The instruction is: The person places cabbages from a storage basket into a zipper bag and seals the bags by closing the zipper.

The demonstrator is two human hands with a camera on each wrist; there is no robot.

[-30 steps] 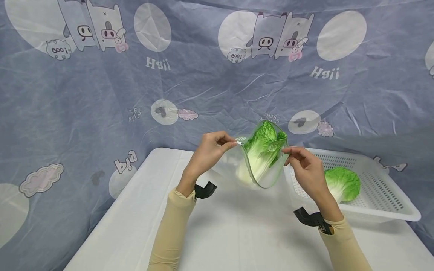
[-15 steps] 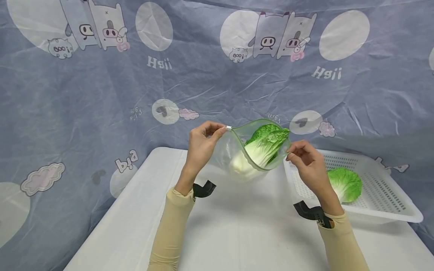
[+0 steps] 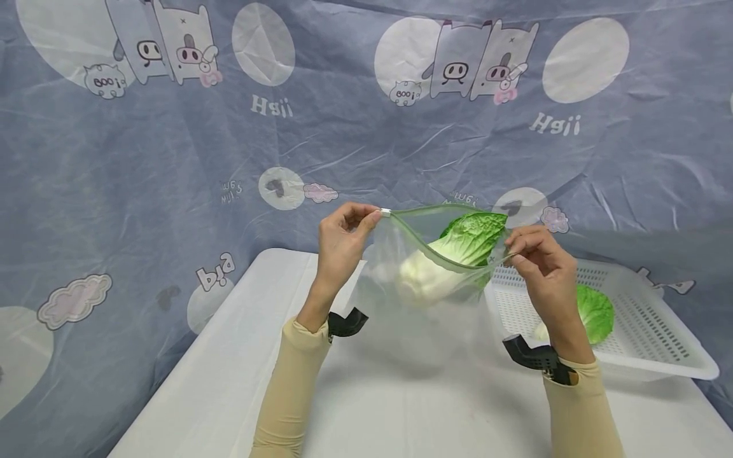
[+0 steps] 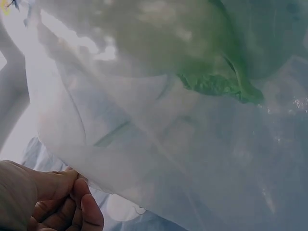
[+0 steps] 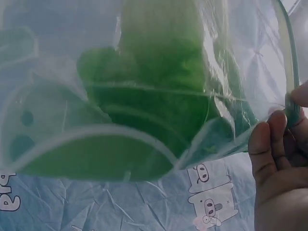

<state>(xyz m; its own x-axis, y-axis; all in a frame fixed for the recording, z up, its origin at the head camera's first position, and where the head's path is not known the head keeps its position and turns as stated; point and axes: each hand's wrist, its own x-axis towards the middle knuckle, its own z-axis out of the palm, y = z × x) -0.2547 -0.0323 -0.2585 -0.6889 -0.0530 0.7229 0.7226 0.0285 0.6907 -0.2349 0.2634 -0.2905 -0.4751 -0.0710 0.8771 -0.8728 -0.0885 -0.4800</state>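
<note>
A clear zip bag (image 3: 395, 318) with a green-edged mouth hangs between both hands above the table. Inside it a napa cabbage (image 3: 435, 267) lies tilted, white base lower left and green leaves at the right end of the mouth. My left hand (image 3: 340, 245) pinches the mouth's left corner, at the white zip slider (image 3: 385, 212). At the opposite corner my right hand (image 3: 546, 273) pinches the bag's edge between thumb and fingers. The mouth gapes between the hands. In the right wrist view the green leaves (image 5: 149, 91) show through the plastic.
A white perforated basket (image 3: 658, 318) stands on the right of the white table (image 3: 229, 381). Another leafy green cabbage (image 3: 595, 312) lies in it, partly hidden behind my right wrist. A blue-grey printed curtain (image 3: 143, 165) hangs behind the table.
The hands have moved apart, the left one leftward and up, the right one rightward. The bag's mouth has stretched wider and flatter, and the cabbage has tipped over to the right.
</note>
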